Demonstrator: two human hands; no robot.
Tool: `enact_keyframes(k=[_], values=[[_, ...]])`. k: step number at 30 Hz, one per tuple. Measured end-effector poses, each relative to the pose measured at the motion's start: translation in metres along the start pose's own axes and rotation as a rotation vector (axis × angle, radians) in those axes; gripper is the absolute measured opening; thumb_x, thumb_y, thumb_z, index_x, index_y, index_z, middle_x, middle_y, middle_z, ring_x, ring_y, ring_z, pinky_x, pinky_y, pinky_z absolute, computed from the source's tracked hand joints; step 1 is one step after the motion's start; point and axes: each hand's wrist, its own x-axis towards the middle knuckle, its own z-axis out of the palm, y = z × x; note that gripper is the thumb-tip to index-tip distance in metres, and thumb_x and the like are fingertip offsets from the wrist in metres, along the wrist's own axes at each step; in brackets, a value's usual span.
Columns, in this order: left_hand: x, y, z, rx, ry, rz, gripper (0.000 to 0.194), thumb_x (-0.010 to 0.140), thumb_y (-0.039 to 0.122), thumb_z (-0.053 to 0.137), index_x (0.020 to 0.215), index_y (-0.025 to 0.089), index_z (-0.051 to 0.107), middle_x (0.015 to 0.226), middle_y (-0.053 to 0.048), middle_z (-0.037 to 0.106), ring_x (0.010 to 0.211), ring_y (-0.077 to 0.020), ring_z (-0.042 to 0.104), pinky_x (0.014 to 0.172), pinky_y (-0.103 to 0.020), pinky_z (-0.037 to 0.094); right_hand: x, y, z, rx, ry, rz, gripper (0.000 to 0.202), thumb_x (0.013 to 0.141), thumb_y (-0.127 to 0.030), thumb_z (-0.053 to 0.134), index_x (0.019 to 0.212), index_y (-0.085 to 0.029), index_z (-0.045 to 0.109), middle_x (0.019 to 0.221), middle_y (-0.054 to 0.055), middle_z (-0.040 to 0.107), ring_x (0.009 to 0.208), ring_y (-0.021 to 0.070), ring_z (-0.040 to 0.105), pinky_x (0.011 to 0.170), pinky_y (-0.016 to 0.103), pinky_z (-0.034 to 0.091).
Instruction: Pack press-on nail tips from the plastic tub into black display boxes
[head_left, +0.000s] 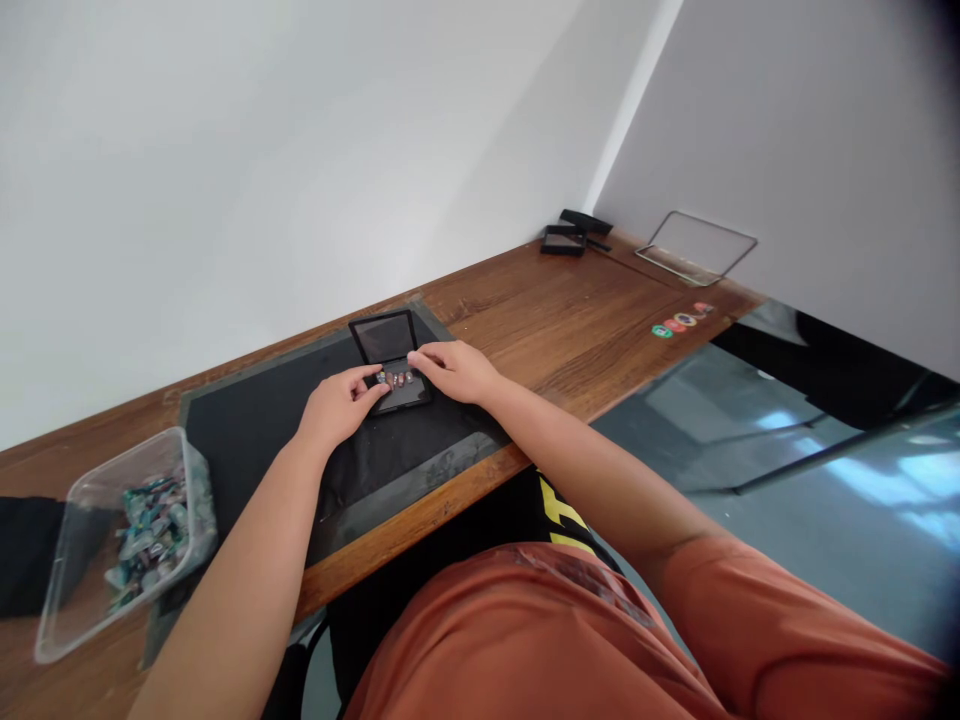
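Observation:
A small black case [401,393] with a hinged lid [384,337] stands open on a dark mat [259,430]. Several small shiny stones [400,380] lie in a row across its grey inside. My left hand [337,402] reaches over the case's left side, with thumb and forefinger closed around the stone at the row's left end; whether it is lifted I cannot tell. At the right edge, near the hinge, my right hand [455,371] grips the case, its fingertips partly hidden.
A clear plastic tub [196,490] of mixed stones sits at the left, beside dark cloth [26,555]. Another black case [562,240] lies in the far corner. A wire frame [697,248] leans against the right wall, and round coloured stickers [684,320] lie near the wooden table's [517,290] right edge.

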Motion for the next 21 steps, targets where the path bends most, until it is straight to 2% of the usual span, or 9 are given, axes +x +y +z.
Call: enact_keyframes(k=[3, 6, 15, 21], values=[[-0.001, -0.001, 0.000, -0.017, -0.007, 0.012, 0.055, 0.088, 0.054, 0.062, 0.132, 0.023, 0.069, 0.067, 0.002, 0.060, 0.062, -0.0160, 0.053, 0.061, -0.029, 0.037, 0.000, 0.001, -0.001, 0.097, 0.023, 0.024, 0.060, 0.107, -0.055, 0.030, 0.101, -0.020, 0.078, 0.082, 0.003, 0.073, 0.080, 0.0153, 0.065, 0.072, 0.025, 0.039], [-0.003, -0.001, -0.002, -0.042, -0.022, 0.018, 0.053, 0.088, 0.054, 0.063, 0.129, 0.022, 0.070, 0.066, 0.003, 0.059, 0.061, -0.0158, 0.053, 0.061, -0.029, 0.036, -0.001, 0.001, -0.002, 0.145, 0.023, 0.038, 0.065, 0.108, -0.057, 0.025, 0.100, -0.020, 0.077, 0.074, 0.002, 0.070, 0.078, 0.0156, 0.065, 0.076, 0.025, 0.041], [-0.006, 0.000, -0.002, -0.058, -0.018, 0.016, 0.051, 0.087, 0.054, 0.063, 0.124, 0.021, 0.071, 0.065, 0.003, 0.058, 0.060, -0.0151, 0.053, 0.060, -0.029, 0.036, -0.001, 0.001, -0.004, 0.153, 0.008, 0.046, 0.068, 0.107, -0.059, 0.022, 0.099, -0.019, 0.077, 0.075, 0.002, 0.070, 0.079, 0.0164, 0.066, 0.078, 0.026, 0.042], [-0.016, 0.008, -0.009, -0.086, 0.047, 0.018, 0.059, 0.088, 0.057, 0.062, 0.133, 0.020, 0.065, 0.069, 0.003, 0.061, 0.063, -0.0151, 0.054, 0.065, -0.028, 0.041, -0.003, 0.004, -0.006, 0.145, 0.004, 0.038, 0.065, 0.107, -0.058, 0.024, 0.099, -0.020, 0.077, 0.076, 0.003, 0.070, 0.077, 0.0165, 0.065, 0.075, 0.026, 0.042]])
